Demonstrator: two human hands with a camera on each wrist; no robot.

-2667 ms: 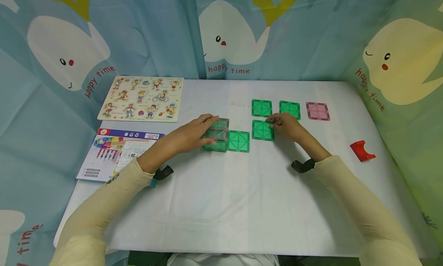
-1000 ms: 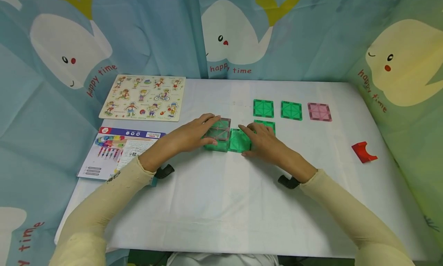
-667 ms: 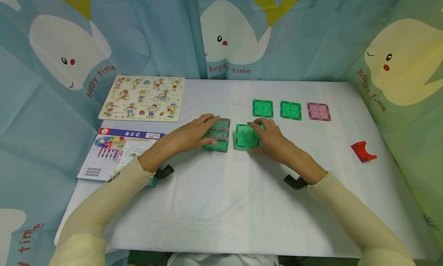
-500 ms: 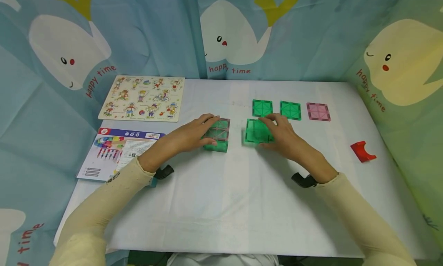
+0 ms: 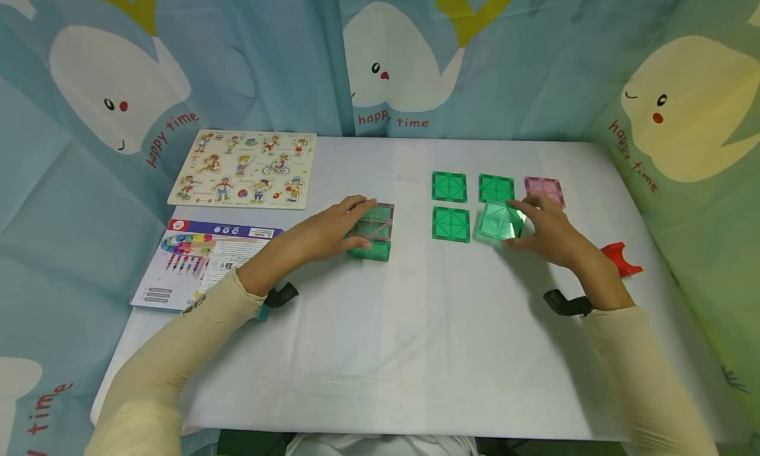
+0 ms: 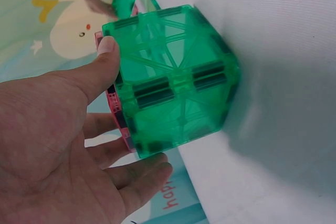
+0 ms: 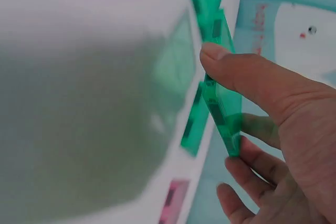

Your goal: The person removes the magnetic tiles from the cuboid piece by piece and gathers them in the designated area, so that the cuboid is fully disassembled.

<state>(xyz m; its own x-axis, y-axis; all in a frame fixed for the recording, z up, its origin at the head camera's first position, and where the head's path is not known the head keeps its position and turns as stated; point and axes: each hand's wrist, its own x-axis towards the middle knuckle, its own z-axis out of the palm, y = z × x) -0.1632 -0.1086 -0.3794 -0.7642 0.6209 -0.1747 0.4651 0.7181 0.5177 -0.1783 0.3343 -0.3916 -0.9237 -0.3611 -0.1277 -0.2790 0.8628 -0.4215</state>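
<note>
My left hand (image 5: pixel 320 231) grips a small box of translucent magnetic tiles (image 5: pixel 378 251) that stands on the white table, green at the sides with a pink tile (image 5: pixel 382 226) on top. In the left wrist view the thumb rests at the near edge of the green box (image 6: pixel 178 77), and the fingers reach round its far side. My right hand (image 5: pixel 549 235) pinches a green square magnetic tile (image 5: pixel 497 220) between thumb and fingers. That tile is tilted, catches the light and casts a green shadow on the cloth in the right wrist view.
Flat green tiles lie on the table: one back left (image 5: pixel 449 187), one back middle (image 5: pixel 496 187), one in front (image 5: pixel 451 224). A pink tile (image 5: pixel 546 189) lies behind my right hand, a red curved piece (image 5: pixel 620 259) beyond its wrist. At left are a picture puzzle board (image 5: pixel 243 169) and a booklet (image 5: pixel 172 271).
My right hand took the green tile from beside the box and carried it right, past the front green tile, lifting it off the cloth. The left hand has stayed on the box.
</note>
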